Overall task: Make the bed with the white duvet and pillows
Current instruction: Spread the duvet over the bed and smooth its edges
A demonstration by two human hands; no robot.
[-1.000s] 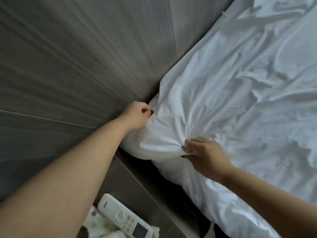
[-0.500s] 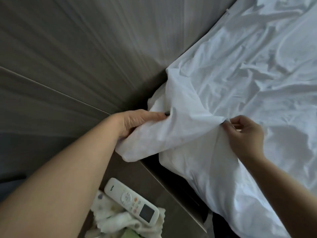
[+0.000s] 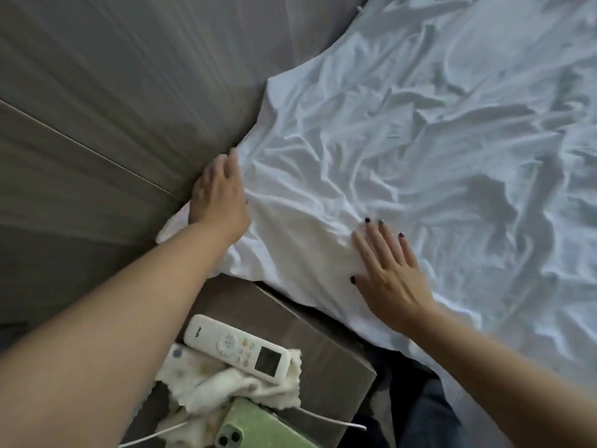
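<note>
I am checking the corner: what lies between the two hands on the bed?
In the head view, only creased white sheet lies between the left hand and the right hand; both rest flat on it.

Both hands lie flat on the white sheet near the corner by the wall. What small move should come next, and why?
Probably sweep the right hand outward across the white sheet, away from the corner. The left hand lies at the corner by the wooden wall and may anchor it, though blur hides its fingers, while many wrinkles remain beyond the right hand's flat fingers.
</note>
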